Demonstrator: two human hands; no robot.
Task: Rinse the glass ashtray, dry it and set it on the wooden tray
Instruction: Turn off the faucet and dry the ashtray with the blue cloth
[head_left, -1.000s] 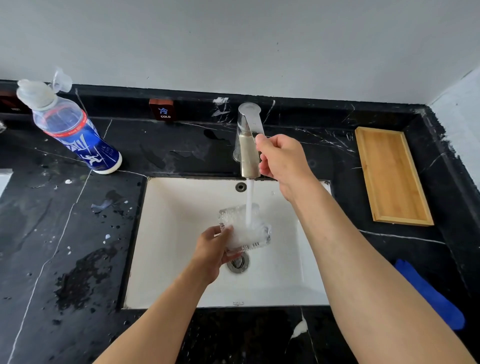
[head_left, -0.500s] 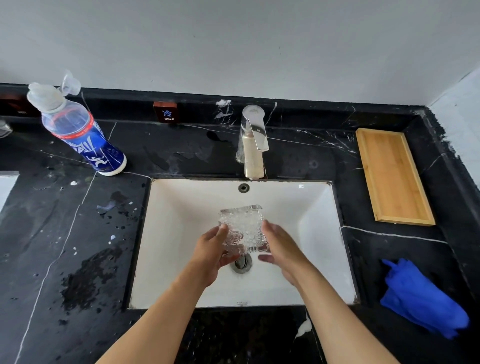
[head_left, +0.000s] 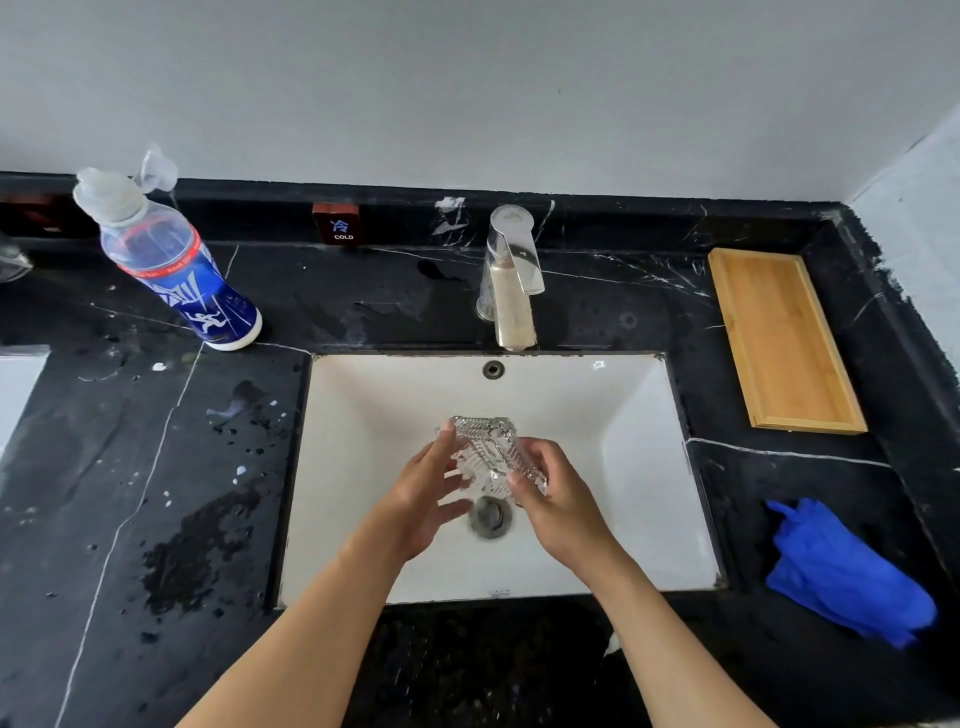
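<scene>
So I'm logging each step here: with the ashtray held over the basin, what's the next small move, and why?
Probably the right hand lets go and reaches for the blue cloth on the counter to its right. No water runs from the faucet, both hands hold the glass ashtray tilted over the sink, so rinsing looks done and drying comes before the wooden tray.
</scene>
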